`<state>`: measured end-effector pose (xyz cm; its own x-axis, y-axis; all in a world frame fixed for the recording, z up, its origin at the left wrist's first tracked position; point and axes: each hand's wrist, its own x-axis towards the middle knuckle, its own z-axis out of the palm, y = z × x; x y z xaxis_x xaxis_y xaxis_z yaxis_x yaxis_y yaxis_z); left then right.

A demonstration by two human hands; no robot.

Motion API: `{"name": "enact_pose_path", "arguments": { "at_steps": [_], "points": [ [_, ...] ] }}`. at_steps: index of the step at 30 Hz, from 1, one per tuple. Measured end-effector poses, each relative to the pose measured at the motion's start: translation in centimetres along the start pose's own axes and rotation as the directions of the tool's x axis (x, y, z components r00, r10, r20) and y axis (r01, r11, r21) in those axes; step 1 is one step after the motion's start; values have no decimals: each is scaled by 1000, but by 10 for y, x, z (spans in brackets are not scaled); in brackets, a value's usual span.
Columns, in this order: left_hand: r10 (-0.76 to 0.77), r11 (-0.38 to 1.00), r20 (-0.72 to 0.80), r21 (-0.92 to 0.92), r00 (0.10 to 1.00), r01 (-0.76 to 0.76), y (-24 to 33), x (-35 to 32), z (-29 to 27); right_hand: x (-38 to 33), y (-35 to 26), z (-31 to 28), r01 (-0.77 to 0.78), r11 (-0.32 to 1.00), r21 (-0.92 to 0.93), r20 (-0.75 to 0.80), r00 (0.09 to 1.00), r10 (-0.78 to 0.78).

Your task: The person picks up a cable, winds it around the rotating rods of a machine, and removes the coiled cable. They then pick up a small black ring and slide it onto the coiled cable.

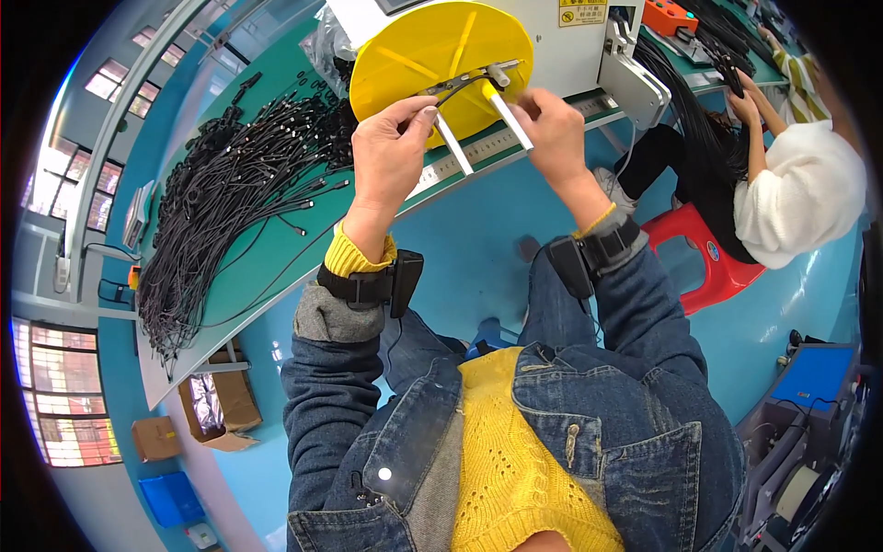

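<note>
Both hands are pinched on a thin black cable (457,87), left hand (391,152) and right hand (550,124) stretching it across the yellow winding disc (405,46) at the counter's (267,248) near edge.

Looks like a cable assembly factory floor. Long green desk (276,248) heaped with black cables (221,193), a winding machine (552,46), co-worker (791,184) alongside.
</note>
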<state>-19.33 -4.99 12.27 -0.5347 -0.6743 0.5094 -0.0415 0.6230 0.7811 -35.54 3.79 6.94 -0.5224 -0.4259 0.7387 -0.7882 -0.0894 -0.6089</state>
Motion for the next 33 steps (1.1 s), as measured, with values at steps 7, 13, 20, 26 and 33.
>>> {"name": "enact_pose_path", "arguments": {
  "at_steps": [7, 13, 20, 26, 33],
  "points": [
    [23, 999, -37, -30, 999, -25, -8, -10, -2, -85, -4, -41, -178, 984, 28, 264, 950, 164],
    [51, 996, -70, -64, 996, -56, -12, -14, -2, -133, -1, -67, -362, 932, -34, 488, 807, 332],
    [370, 878, -51, 347, 928, -331, 6, -29, -10, -140, 0, -70, -522, 849, -84, 580, 667, 467],
    [417, 869, -72, 324, 906, -374, 11, -42, -4, -143, 3, -70, -515, 853, -83, 600, 658, 455],
    [306, 932, -93, 231, 948, -278, 5, -59, 4, -144, 9, -68, -570, 817, -86, 621, 610, 491]
  ]
}}
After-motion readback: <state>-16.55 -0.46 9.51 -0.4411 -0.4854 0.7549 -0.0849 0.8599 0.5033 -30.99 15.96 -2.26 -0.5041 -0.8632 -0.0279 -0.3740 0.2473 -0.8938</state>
